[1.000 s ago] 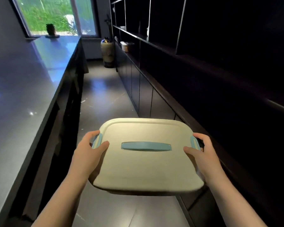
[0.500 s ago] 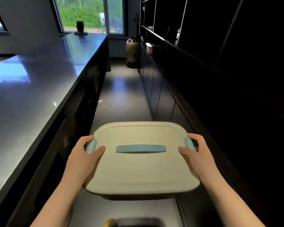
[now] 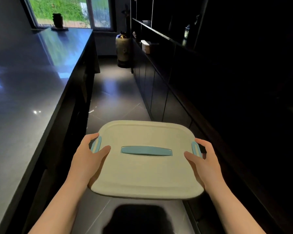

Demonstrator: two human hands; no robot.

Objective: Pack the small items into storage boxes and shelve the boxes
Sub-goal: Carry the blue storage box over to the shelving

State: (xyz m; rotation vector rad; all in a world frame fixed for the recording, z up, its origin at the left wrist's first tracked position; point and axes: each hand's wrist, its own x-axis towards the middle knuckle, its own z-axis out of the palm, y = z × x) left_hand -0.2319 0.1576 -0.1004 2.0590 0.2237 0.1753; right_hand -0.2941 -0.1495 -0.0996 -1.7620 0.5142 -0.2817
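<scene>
I carry a cream storage box (image 3: 142, 173) with a closed lid, a light-blue handle in the lid's middle and blue side clips. My left hand (image 3: 88, 159) grips its left side at the clip, thumb on the lid. At the right clip, my right hand (image 3: 205, 164) grips the other side the same way. The box is held level in front of me, above the floor of a narrow aisle. Its contents are hidden under the lid.
A long dark countertop (image 3: 29, 92) runs along the left. Dark cabinets and shelves (image 3: 181, 53) line the right, with a small white container (image 3: 146, 45) on a ledge. A tall vase (image 3: 123, 48) stands on the floor at the aisle's end, below a window (image 3: 69, 11).
The view has shifted slightly along the aisle and tilted; the box stays held in both hands in the same grip.
</scene>
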